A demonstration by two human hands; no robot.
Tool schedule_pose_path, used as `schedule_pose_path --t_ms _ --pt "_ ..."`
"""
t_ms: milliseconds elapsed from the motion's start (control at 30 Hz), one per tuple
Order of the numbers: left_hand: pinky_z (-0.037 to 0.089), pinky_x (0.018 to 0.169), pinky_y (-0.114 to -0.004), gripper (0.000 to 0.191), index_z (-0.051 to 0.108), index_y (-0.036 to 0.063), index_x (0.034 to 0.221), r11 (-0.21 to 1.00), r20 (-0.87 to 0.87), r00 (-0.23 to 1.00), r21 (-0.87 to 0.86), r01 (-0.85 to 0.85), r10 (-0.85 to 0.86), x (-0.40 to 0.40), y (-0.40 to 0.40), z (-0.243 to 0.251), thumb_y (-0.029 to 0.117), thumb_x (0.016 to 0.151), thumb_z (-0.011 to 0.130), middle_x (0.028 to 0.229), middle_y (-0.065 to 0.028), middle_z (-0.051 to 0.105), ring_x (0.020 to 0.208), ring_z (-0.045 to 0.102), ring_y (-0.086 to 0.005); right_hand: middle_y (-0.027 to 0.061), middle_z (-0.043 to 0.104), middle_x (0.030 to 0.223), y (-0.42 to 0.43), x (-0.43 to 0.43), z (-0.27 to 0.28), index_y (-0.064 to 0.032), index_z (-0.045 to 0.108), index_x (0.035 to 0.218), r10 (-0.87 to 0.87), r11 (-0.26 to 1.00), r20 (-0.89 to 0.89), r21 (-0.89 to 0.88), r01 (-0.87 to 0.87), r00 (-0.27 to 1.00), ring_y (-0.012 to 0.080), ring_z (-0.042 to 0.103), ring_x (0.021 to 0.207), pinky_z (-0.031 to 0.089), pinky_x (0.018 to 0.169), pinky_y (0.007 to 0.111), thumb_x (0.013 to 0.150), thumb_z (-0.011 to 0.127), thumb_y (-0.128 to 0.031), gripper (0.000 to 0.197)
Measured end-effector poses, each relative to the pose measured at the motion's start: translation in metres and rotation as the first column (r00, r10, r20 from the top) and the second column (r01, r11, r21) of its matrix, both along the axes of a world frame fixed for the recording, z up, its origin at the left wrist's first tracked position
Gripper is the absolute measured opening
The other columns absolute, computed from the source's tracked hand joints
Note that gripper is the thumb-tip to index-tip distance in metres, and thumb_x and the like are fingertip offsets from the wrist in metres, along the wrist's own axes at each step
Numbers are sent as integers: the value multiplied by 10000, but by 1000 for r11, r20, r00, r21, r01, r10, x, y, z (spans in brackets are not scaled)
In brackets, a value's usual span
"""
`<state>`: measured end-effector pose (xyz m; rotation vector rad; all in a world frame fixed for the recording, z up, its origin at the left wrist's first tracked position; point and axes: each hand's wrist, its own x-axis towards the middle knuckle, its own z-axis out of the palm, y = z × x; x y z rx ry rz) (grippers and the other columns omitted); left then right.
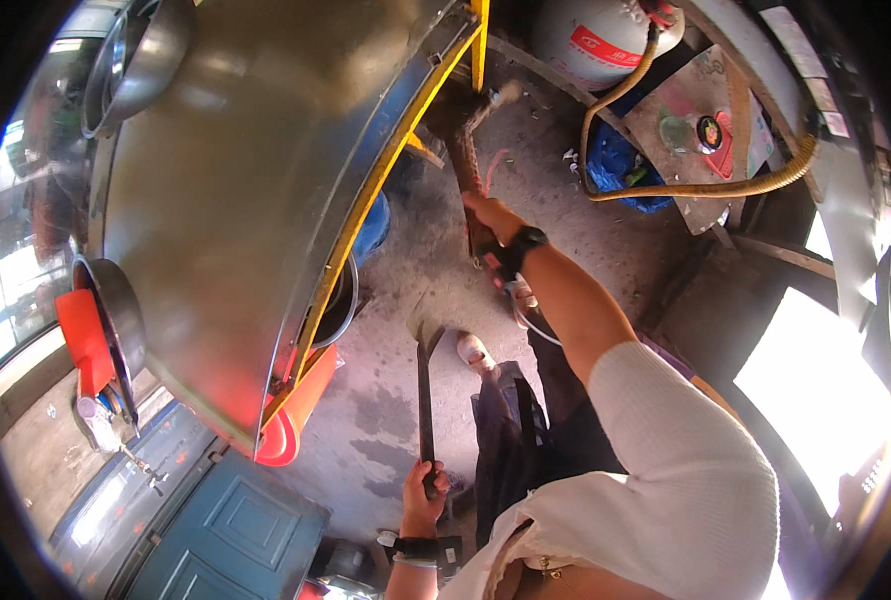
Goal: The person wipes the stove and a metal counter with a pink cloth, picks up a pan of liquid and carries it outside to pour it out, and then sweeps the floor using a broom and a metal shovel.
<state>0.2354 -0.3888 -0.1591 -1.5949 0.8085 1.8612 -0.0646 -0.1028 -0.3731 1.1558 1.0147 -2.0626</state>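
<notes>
My right hand [494, 215] is closed around a long brown tool [464, 154] that looks like a hand broom. Its dark, bushy end lies near the floor beside a yellow leg of the table; blur hides its exact form. My left hand [423, 489] grips the end of a slim dark handle. That handle belongs to a small metal shovel [426, 375], whose flared blade is at or just above the concrete floor [385, 375], close to my light-coloured shoe [475, 351]. The two tools are apart.
A steel-topped table [213, 187] with a yellow frame stands left, with an orange bucket [310, 397] and a metal pot [340, 304] under its edge. A gas cylinder [603, 45], its hose [685, 191] and a blue plastic bag [625, 161] are upper right. A blue door [243, 525] is lower left.
</notes>
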Motion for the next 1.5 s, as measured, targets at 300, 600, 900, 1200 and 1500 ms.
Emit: schedule_pose_path --t_ms 300,600,900,1200,1500 --pt "356 428 -238 75 452 65 835 999 -25 998 7 49 -49 -1 -1 -10 98 772 476 670 -27 493 491 444 -117 218 576 718 63 113 35 57 528 909 692 363 273 669 -648 668 295 589 688 449 598 371 720 526 -396 491" --pt "360 449 -226 73 450 42 850 910 -210 898 -249 333 -386 -18 9 -20 56 779 447 684 -43 485 507 442 -107 154 584 685 -3 23 -35 18 538 896 517 449 250 735 -508 819 253 590 607 449 522 350 759 511 -360 403" --pt "364 469 -227 69 461 29 838 983 -99 988 -151 102 -117 -2 -12 -14 79 795 440 693 -48 479 526 443 -101 213 577 782 60 187 94 14 506 946 584 282 392 723 -630 711 334 577 749 442 646 395 725 541 -409 478" --pt "385 524 -238 234 434 -26 893 864 -265 832 -290 412 -486 22 -22 -21 -144 691 434 852 -79 473 584 431 -116 171 578 775 62 148 -34 6 509 945 497 531 120 742 -410 860 251 576 740 431 607 357 741 534 -435 487" --pt "374 507 -225 202 441 -32 857 730 -236 695 -311 608 -680 18 -30 -25 -149 695 416 803 -76 452 571 427 -116 77 536 609 31 261 16 -29 492 908 215 875 208 393 -283 954 176 527 481 439 445 303 781 521 -408 400"
